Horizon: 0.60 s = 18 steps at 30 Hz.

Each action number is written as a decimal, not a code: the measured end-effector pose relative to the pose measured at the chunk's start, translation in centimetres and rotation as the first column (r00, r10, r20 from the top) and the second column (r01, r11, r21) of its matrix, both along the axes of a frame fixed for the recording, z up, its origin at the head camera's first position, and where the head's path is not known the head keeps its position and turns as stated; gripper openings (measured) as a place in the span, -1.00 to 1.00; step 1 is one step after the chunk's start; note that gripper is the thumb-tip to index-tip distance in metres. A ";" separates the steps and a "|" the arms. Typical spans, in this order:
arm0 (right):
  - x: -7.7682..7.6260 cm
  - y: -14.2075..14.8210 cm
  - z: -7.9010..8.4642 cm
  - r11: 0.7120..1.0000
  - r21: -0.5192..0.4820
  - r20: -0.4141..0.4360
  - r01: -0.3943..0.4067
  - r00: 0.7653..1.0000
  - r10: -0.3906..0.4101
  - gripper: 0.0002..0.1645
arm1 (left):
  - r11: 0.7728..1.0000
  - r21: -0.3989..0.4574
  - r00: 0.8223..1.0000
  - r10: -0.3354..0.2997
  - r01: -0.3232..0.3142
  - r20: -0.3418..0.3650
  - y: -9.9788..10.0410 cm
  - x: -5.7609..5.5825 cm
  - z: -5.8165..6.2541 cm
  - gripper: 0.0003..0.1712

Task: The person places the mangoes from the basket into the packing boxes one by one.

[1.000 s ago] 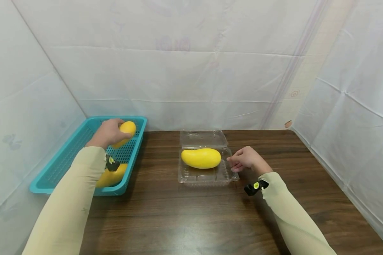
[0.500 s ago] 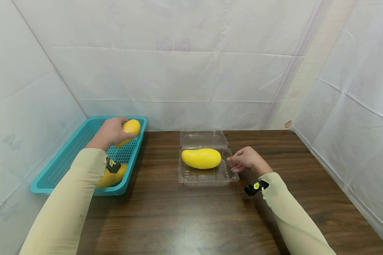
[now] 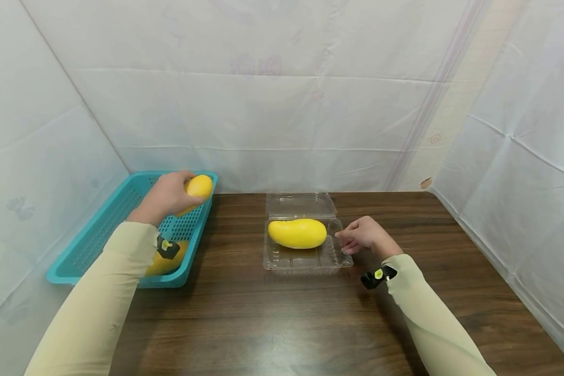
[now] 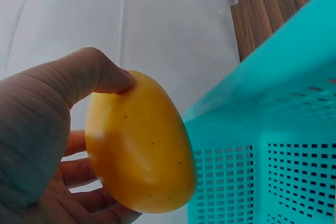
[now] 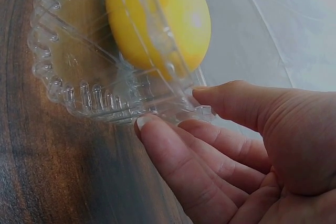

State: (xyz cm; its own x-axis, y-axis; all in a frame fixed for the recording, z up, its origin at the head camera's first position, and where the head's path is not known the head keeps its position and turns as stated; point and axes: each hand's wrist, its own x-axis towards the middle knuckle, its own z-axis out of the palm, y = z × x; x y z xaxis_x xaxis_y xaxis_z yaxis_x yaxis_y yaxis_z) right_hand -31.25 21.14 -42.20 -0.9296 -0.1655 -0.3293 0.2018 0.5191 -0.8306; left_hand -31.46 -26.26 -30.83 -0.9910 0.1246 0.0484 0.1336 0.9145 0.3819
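My left hand (image 3: 166, 196) grips a yellow mango (image 3: 199, 186) over the back right part of a teal basket (image 3: 195, 248). In the left wrist view the thumb presses one side of the mango (image 4: 142, 150), with the fingers curled behind it. Another mango (image 3: 169, 261) lies in the front of the basket, partly hidden by the wrist. A larger yellow mango (image 3: 298, 233) lies across an open clear plastic clamshell container (image 3: 305, 260). My right hand (image 3: 364, 235) pinches the container's right edge; in the right wrist view thumb and fingers sit around its rim (image 5: 202, 113).
The container's raised lid (image 3: 301, 205) stands at its back. Both things rest on a dark wooden table (image 3: 263, 324). White sheeting (image 3: 286, 104) walls off the back and both sides. A small black camera (image 3: 378, 277) is strapped to each wrist.
My left hand has moved a little to the right and up with the mango, toward the basket's back right corner. The right hand and the container have stayed in place.
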 end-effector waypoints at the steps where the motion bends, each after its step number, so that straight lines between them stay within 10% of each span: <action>1: 0.0 0.0 0.0 1.000 -0.001 0.005 0.006 1.000 -0.006 -0.65 | 1.000 0.004 1.000 -0.005 0.006 -0.003 0.1 0.1 0.0 -0.19; 18: 0.0 0.0 -0.2 1.000 0.000 -0.004 0.002 1.000 -0.002 -0.62 | 0.999 0.020 0.999 -0.038 0.038 -0.033 2.1 1.5 0.5 -0.22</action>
State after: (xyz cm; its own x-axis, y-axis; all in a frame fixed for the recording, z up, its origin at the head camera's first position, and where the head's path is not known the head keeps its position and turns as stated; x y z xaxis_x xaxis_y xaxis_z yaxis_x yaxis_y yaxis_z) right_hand -31.20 21.13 -42.40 -0.9312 -0.1632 -0.3260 0.1999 0.5190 -0.8310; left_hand -29.95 -24.15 -30.31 -0.9834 0.1606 0.0839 0.1808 0.9006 0.3953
